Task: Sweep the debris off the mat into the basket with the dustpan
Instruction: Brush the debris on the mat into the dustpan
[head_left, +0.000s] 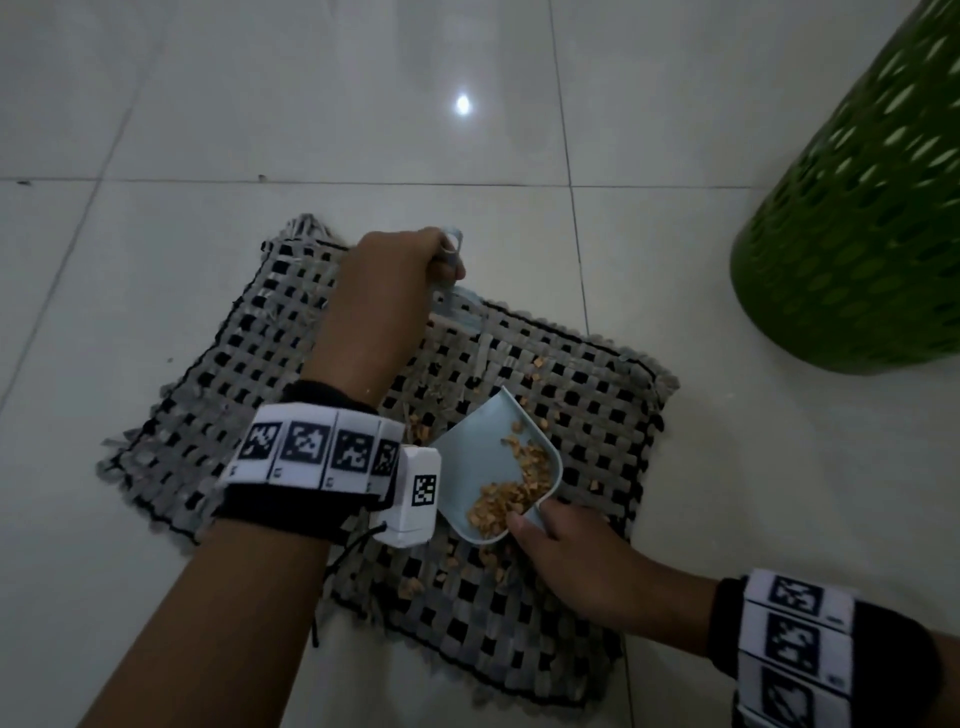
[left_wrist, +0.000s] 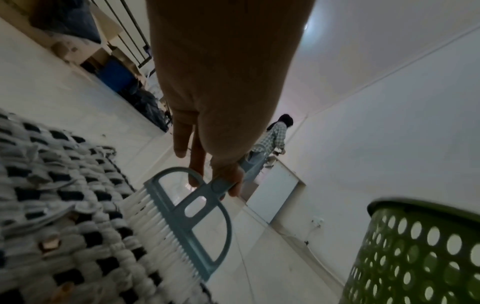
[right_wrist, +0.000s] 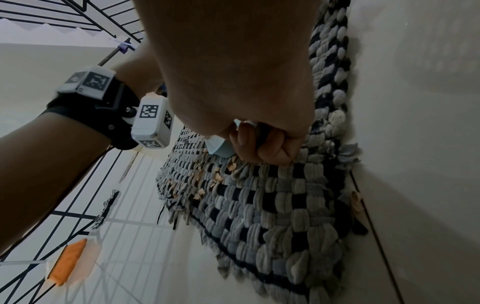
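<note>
A grey and black woven mat (head_left: 587, 415) lies on the tiled floor, with tan debris (head_left: 415, 430) scattered over its middle. My right hand (head_left: 576, 561) grips the handle of a pale blue dustpan (head_left: 488, 457), which holds a pile of tan debris (head_left: 519, 488) and rests on the mat. My left hand (head_left: 384, 291) grips the handle of a blue-grey brush (left_wrist: 187, 218) at the mat's far edge, bristles pointing toward the mat (left_wrist: 64, 205). The green perforated basket (head_left: 862, 223) stands to the right of the mat. In the right wrist view my fingers (right_wrist: 259, 144) curl round the dustpan (right_wrist: 218, 147).
Pale floor tiles (head_left: 260, 104) surround the mat. A loose tan scrap (right_wrist: 357, 202) lies on the floor beside the mat's edge. A person (left_wrist: 275, 137) stands far off by a wall, and boxes and dark bags (left_wrist: 116, 76) line another wall.
</note>
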